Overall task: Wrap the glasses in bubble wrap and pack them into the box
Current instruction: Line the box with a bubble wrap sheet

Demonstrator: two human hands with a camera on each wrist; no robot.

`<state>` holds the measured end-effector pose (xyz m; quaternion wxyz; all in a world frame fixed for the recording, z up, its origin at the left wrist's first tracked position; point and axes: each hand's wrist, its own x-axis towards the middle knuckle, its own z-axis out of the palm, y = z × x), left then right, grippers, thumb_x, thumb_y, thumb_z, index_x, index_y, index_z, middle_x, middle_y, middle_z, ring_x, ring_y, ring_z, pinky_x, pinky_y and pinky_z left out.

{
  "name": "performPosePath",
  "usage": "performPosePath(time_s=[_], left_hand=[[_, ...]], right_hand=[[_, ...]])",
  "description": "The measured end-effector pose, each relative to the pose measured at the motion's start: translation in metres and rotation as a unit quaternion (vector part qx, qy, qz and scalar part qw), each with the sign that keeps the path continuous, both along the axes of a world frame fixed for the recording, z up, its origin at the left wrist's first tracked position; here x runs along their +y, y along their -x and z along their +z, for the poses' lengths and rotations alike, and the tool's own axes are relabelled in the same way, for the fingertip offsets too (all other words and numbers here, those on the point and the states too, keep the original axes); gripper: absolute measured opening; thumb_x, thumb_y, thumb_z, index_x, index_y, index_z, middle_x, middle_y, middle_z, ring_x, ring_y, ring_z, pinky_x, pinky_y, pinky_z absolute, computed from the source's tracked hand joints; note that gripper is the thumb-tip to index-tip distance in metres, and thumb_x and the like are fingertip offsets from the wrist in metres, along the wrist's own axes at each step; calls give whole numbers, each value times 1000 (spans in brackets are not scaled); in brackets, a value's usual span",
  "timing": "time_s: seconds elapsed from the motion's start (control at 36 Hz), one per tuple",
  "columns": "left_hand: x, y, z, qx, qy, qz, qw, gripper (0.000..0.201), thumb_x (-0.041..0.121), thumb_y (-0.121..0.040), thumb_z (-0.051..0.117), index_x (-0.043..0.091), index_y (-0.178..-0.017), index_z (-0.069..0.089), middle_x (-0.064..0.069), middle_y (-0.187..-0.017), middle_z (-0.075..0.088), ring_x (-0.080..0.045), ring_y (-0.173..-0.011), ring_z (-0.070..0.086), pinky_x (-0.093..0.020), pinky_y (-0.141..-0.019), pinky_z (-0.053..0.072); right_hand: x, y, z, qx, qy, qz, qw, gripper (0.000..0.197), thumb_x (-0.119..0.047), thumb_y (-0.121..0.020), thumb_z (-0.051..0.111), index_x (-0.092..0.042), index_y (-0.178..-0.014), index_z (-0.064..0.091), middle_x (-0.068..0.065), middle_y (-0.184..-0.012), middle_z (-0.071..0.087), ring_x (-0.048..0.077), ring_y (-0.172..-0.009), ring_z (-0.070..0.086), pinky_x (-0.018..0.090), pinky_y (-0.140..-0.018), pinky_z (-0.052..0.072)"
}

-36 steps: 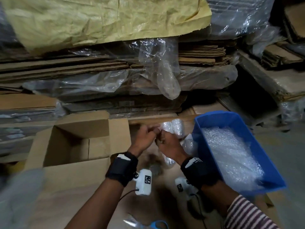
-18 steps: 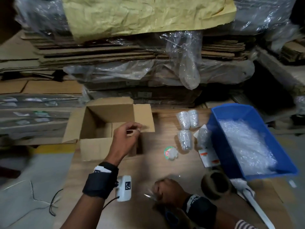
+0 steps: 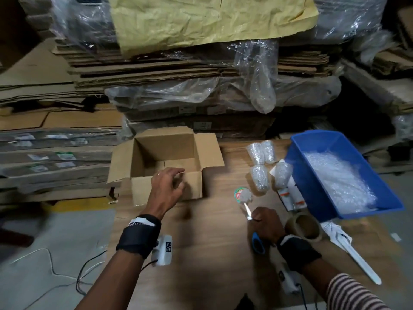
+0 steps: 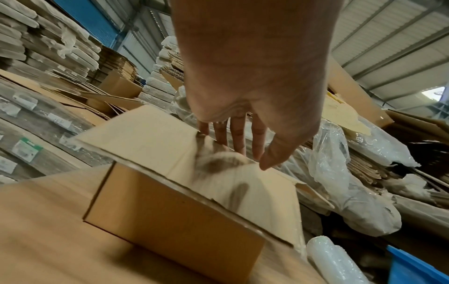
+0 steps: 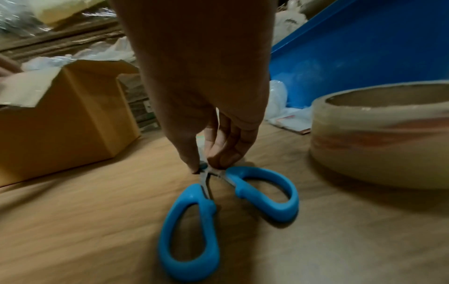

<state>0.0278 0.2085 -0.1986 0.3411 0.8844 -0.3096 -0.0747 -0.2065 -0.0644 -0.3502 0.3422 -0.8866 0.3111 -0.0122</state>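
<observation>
An open cardboard box stands on the wooden table, and what I see of its inside holds nothing. My left hand hovers at its near wall with fingers spread, holding nothing. Several bubble-wrapped glasses lie right of the box, beside a blue bin of bubble wrap. My right hand pinches blue-handled scissors near their pivot, low over the table.
A brown tape roll sits just right of my right hand. A small labelled roll lies ahead of the scissor tips. Paper packets lean against the bin. Stacked flat cardboard under plastic walls off the back.
A second ago both hands held a wrapped glass by the bin. My left hand has since moved to the box and spread its fingers. My right hand dropped to the scissors and slid them forward.
</observation>
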Motion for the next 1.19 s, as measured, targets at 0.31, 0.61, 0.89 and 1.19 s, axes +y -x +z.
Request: performPosePath(time_s=[0.31, 0.61, 0.89, 1.19], left_hand=[[36, -24, -17, -77, -52, 7, 996, 38, 14, -90, 71, 19, -127, 68, -6, -123, 67, -28, -121, 58, -45, -108, 24], [44, -34, -10, -76, -111, 0, 991, 23, 30, -100, 61, 30, -121, 70, 2, -124, 69, -22, -119, 57, -33, -86, 18], [60, -4, 12, -2, -138, -87, 987, 23, 31, -95, 69, 28, -117, 74, 3, -111, 74, -17, -101, 68, -38, -89, 55], [79, 79, 26, 60, -163, -188, 967, 22, 34, -95, 69, 33, -117, 71, 10, -116, 66, -2, -102, 56, -16, -86, 46]], right_hand=[[54, -77, 107, -179, 90, 44, 979, 7, -19, -86, 74, -14, -86, 69, 2, -81, 69, 12, -74, 57, 28, -70, 41], [131, -190, 150, -37, 176, 287, 941, 31, -27, -103, 52, -21, -131, 64, 6, -127, 67, 26, -124, 55, 44, -108, 27], [127, -154, 181, 36, 91, 342, 934, 21, -20, -96, 63, -20, -114, 74, 4, -111, 73, 22, -103, 66, 37, -88, 54], [130, -72, 194, 78, 10, 460, 885, 10, -9, -82, 74, -10, -91, 80, -15, -72, 74, 1, -70, 67, 13, -62, 46]])
